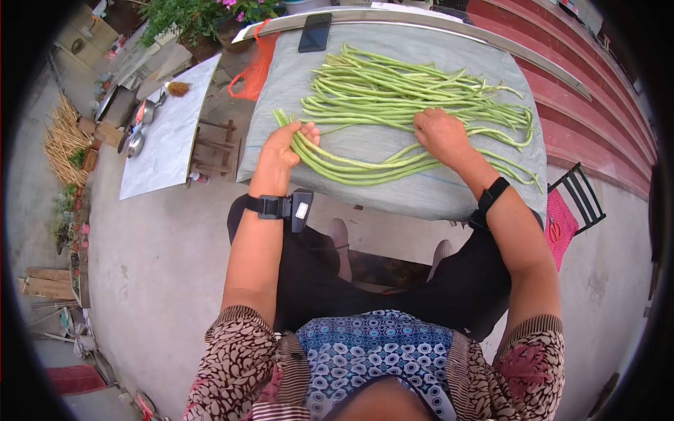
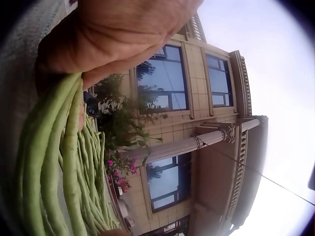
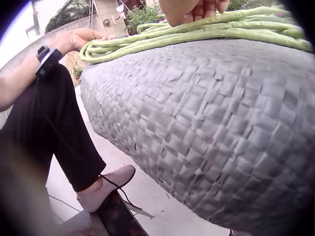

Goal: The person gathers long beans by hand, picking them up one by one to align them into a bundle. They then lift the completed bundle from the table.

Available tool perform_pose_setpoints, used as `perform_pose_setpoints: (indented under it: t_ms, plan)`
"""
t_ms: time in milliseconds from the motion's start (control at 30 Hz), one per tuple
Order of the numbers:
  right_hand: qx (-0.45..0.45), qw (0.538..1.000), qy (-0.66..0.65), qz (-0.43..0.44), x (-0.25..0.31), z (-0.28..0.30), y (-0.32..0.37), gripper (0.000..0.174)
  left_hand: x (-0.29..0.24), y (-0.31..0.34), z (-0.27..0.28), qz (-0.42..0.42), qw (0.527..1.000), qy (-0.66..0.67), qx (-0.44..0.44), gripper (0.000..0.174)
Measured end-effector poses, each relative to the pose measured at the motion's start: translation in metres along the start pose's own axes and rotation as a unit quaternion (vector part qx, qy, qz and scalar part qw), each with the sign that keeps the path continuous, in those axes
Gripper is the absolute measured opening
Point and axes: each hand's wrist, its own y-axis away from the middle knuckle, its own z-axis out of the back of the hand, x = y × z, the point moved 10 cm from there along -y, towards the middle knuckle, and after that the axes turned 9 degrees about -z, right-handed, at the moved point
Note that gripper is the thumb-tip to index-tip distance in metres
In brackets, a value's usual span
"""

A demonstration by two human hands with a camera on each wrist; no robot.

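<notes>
A small bunch of long green beans (image 1: 372, 172) bows across the near side of the woven grey cover. At its left end my left hand (image 1: 284, 144) grips it, the fingers wrapped round the beans; in the left wrist view the bean ends (image 2: 69, 142) come out beneath the hand. My right hand (image 1: 444, 137) is at the near edge of the larger pile of long beans (image 1: 407, 88), fingers curled down onto beans. The right wrist view shows those curled fingers (image 3: 209, 7) behind the nearest beans, which partly hide the fingertips.
The woven grey cover (image 3: 182, 113) drapes over the work surface. A black phone (image 1: 315, 33) lies at its far left, beside an orange plastic bag (image 1: 256, 67). Further left stands a white-topped table (image 1: 165, 133) with pans and a brush. Red steps (image 1: 576, 91) rise at the right.
</notes>
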Motion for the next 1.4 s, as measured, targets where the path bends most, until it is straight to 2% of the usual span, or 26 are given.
perform_pose_setpoints:
  t_ms: [67,167,200,300,433,533,933,1033,1100,1167,1267,1400]
  plan:
    - [0.006,1.0,-0.001,0.016,0.004,0.005,-0.002,0.012,0.0,-0.004,0.0,0.01,1.0,0.011,0.02,0.018]
    - [-0.003,0.994,-0.103,-0.025,0.007,0.027,-0.004,0.012,-0.002,0.001,-0.009,0.006,0.999,0.013,0.053,0.021]
    - [0.054,0.959,-0.258,-0.101,0.0,0.019,-0.005,0.014,-0.004,0.004,-0.014,-0.003,0.998,0.02,0.063,0.024]
    - [0.126,0.891,-0.418,-0.123,0.013,0.002,0.0,0.019,-0.006,0.012,-0.021,-0.011,0.998,0.027,0.058,0.025]
    - [0.23,0.812,-0.524,-0.111,0.043,-0.005,0.012,0.018,-0.003,0.004,-0.019,-0.005,0.996,0.049,0.072,0.026]
    - [0.284,0.774,-0.557,-0.099,0.05,-0.014,0.016,0.016,-0.001,0.002,-0.011,0.001,0.998,0.051,0.032,0.023]
    - [0.279,0.808,-0.511,-0.091,0.048,-0.017,0.018,0.016,-0.006,0.007,-0.014,-0.033,0.997,0.064,0.02,0.017]
    - [0.26,0.834,-0.479,-0.081,0.046,-0.017,0.016,0.017,-0.003,-0.001,-0.013,-0.012,0.997,0.065,0.043,0.016]
    - [0.215,0.913,-0.342,-0.059,0.043,-0.002,0.013,0.024,-0.002,-0.002,-0.014,-0.015,0.996,0.07,0.061,0.014]
    - [0.183,0.957,-0.214,-0.066,0.036,0.014,0.008,0.034,-0.004,-0.002,-0.015,-0.02,0.995,0.067,0.071,0.011]
    - [0.152,0.98,-0.062,-0.112,0.006,0.034,-0.001,0.045,-0.006,-0.003,-0.012,-0.028,0.996,0.051,0.062,0.007]
    - [0.137,0.976,0.039,-0.167,-0.033,0.063,0.003,0.043,-0.011,0.002,-0.006,-0.043,0.998,0.046,0.017,0.005]
